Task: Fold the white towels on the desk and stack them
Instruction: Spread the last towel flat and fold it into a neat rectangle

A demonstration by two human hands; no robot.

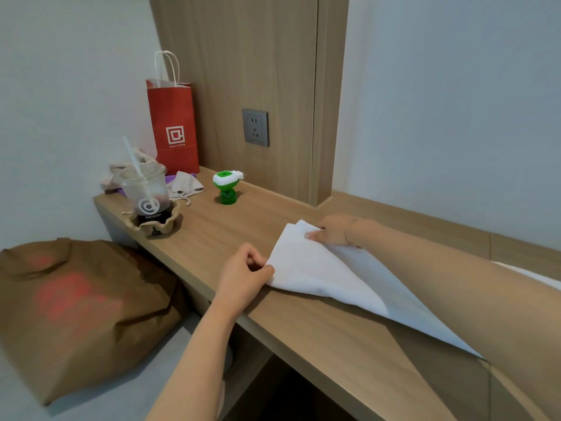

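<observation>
Wooden desk [230, 226] by the wall | white towel [318, 268] lies flat-ish between both hands | left hand [243, 275] pinches near corner, right hand [331, 232] pinches far corner | looks light, floppy, so corners are the spots to hold

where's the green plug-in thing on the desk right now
In the head view the green plug-in device stands upright at the desk's back left, below the wall socket.
</observation>
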